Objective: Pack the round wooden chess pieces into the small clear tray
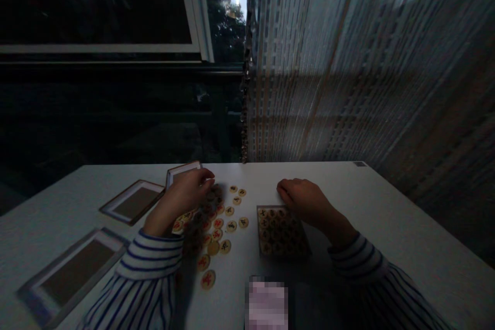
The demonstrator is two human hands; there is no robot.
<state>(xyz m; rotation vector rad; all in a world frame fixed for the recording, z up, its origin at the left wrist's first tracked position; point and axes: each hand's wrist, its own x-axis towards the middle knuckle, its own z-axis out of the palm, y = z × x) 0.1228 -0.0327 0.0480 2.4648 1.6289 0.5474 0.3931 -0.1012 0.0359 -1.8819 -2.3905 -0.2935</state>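
Note:
Round wooden Chinese chess pieces (217, 223) with red or black characters lie in a heap and loosely scattered on the white table. Over the heap's far end is my left hand (191, 188), its fingers bent and the thumb a little apart, with nothing visible between them. A square box (285, 255) holds rows of the same pieces, standing right of the scatter. My right hand (303, 197) is at the box's far right corner, fingers curled together and pointing left. Whatever those fingers hold, if anything, is hidden.
Three framed, tray-like pieces lie on the left: a near one (110, 237), a middle one (127, 219) and a far one (183, 167) partly behind my left hand. The table (386, 216) ends before a dark window and a string curtain (309, 87). A blurred patch (266, 304) covers the near edge.

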